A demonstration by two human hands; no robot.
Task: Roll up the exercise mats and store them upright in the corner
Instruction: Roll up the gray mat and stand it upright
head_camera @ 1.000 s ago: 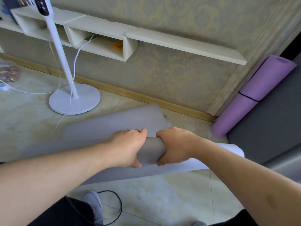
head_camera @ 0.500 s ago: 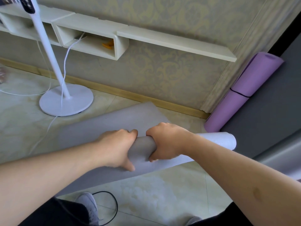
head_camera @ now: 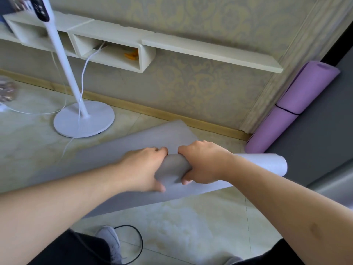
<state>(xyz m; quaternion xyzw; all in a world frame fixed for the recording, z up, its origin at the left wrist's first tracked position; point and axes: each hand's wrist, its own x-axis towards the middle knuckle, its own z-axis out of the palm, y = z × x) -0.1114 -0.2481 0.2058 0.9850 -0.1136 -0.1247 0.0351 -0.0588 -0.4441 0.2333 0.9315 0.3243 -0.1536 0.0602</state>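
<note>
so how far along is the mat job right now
Done: the purple mat is rolled, strapped and stands leaning in the corner. In hand: the left hand and right hand both grip the grey mat, rolled at their end, with a flat stretch still on the floor toward the wall. Left: finish the roll and stand it by the purple one.

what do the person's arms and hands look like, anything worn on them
Both forearms are bare, with no sleeves in view. The left hand and the right hand show no gloves, rings or watch. The right forearm carries a small darker mark.
</note>
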